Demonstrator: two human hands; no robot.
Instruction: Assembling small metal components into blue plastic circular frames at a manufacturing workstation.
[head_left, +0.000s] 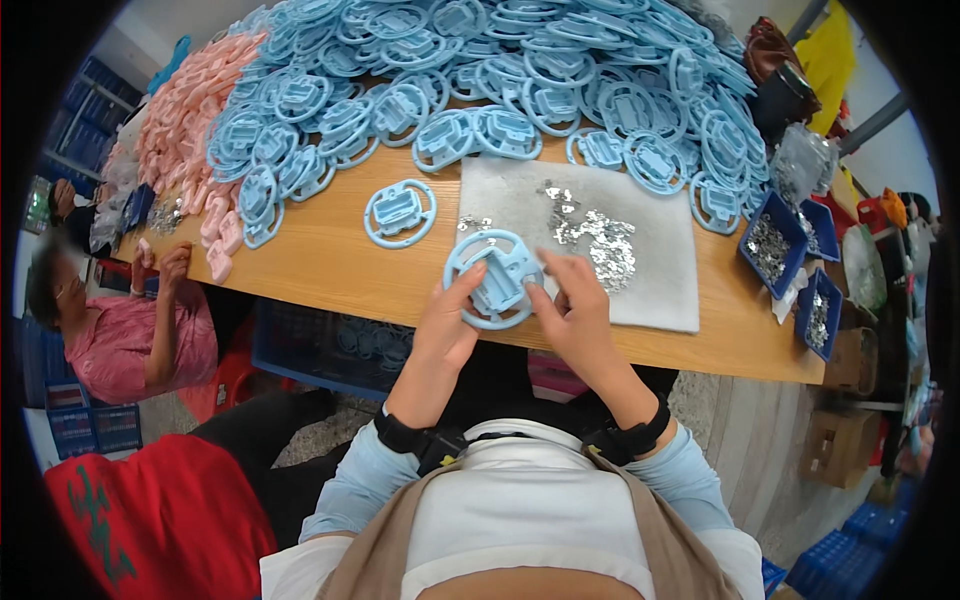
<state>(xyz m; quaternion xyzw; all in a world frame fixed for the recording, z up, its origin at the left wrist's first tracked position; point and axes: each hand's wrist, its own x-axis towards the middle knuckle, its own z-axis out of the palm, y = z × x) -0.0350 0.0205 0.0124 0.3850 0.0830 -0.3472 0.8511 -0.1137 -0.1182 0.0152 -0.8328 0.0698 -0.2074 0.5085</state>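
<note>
Two hands grip one blue ring-shaped plastic part [497, 279] above the near edge of the desk [330, 265]. Left hand [447, 322] closes on its lower left rim; right hand [572, 312] pinches its right side, fingers curled. Just beyond the right hand lie small metal pieces [595, 240] on a grey mat [655, 290]. Beyond the left hand lies a single blue part [400, 213]; farther off, a heap of blue parts [500, 70]. Blue bins [775, 245] sit well right.
</note>
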